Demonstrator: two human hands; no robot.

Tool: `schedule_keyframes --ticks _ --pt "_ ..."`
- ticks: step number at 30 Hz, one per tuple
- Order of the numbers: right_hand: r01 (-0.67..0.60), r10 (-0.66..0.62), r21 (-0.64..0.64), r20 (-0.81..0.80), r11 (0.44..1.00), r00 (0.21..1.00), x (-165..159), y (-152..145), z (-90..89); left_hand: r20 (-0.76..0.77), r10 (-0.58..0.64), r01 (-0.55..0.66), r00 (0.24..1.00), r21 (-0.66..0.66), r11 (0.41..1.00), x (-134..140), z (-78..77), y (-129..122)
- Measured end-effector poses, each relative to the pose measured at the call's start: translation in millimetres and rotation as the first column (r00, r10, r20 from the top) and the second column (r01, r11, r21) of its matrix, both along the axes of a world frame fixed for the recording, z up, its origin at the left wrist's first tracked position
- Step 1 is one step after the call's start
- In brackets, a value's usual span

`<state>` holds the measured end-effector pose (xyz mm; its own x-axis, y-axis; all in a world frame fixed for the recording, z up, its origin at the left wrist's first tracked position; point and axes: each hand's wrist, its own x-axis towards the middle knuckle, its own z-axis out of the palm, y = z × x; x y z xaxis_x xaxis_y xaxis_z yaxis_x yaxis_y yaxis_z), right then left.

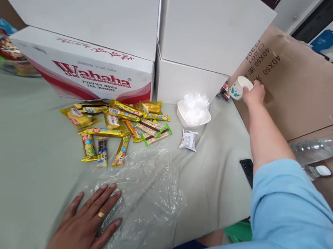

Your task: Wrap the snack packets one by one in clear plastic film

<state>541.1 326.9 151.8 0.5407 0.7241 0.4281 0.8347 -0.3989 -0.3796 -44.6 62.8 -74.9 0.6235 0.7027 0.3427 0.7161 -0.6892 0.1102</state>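
My left hand (pixel 88 221) lies flat with its fingers spread, partly over a clear plastic bag (pixel 152 194) on the cloth-covered table. My right hand (pixel 255 94) reaches out to the far right edge and grips a white paper cup (pixel 237 89) with a teal pattern. The cup is tilted, and its inside is mostly hidden from me. Just beyond the bag lies a loose pile of snacks in yellow wrappers (pixel 105 131), with green-ended bars (pixel 155 133) at its right side. A small white packet (pixel 188 140) rests apart from them.
A white bowl (pixel 183 116) holds crumpled clear plastic. Behind stand a Wahaha carton (pixel 105 75) and a white box (pixel 189 81). Small dark-wrapped items (pixel 224 92) sit near the cup. A phone (pixel 246 171) lies at the table's right edge, near large plastic bottles (pixel 317 150).
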Motion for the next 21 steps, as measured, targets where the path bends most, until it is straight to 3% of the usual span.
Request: schedule_keyframes --ticks 2,4,6,8,9,11,13,14,15,17,19,21 --pt "-0.038 0.042 0.139 -0.028 0.990 0.999 -3 13 12.7 0.002 0.003 -0.003 1.000 0.006 1.000 -1 0.6 0" --pt "-0.131 0.140 0.176 -0.044 0.976 0.989 -25 0 3.3 0.001 -0.006 0.006 1.000 0.010 1.000 -1 1.7 1" --pt "-0.262 0.271 0.126 -0.058 0.957 0.961 -64 -35 -27.8 -0.001 -0.017 0.017 1.000 0.006 1.000 -1 4.0 0" --pt "-0.445 0.449 0.071 -0.079 0.893 0.890 -116 -88 -71.3 -0.001 -0.020 0.020 1.000 -0.025 0.999 0 8.3 -2" --pt "-0.619 0.621 0.045 -0.054 0.784 0.782 -145 -118 -93.2 0.000 -0.015 0.015 1.000 -0.054 0.998 2 10.8 -3" --pt "-0.877 0.876 -0.003 -0.030 0.481 0.481 -204 -177 -129.3 0.008 -0.004 0.005 1.000 -0.136 0.991 5 15.3 -4" --pt "-0.973 0.971 -0.048 -0.065 0.227 0.230 -257 -227 -152.6 0.021 0.003 0.002 1.000 -0.251 0.968 6 18.2 -4" --pt "-0.986 0.982 -0.089 -0.106 0.144 0.153 -279 -246 -160.5 0.040 0.002 0.010 0.999 -0.305 0.952 5 19.1 -4" --pt "-0.987 0.984 -0.140 -0.148 0.076 0.097 -296 -262 -167.1 0.072 0.008 0.018 0.997 -0.352 0.936 3 20.1 -3" --pt "-0.969 0.972 -0.248 -0.229 -0.001 0.058 -317 -281 -178.3 0.193 0.045 0.041 0.980 -0.418 0.907 -5 22.6 0" --pt "-0.950 0.965 -0.312 -0.253 -0.015 0.068 -323 -290 -189.0 0.353 0.141 0.033 0.925 -0.444 0.895 -19 25.8 10" --pt "-0.947 0.973 -0.321 -0.219 0.003 0.077 -319 -292 -198.4 0.463 0.313 -0.085 0.829 -0.449 0.890 -37 29.7 31"
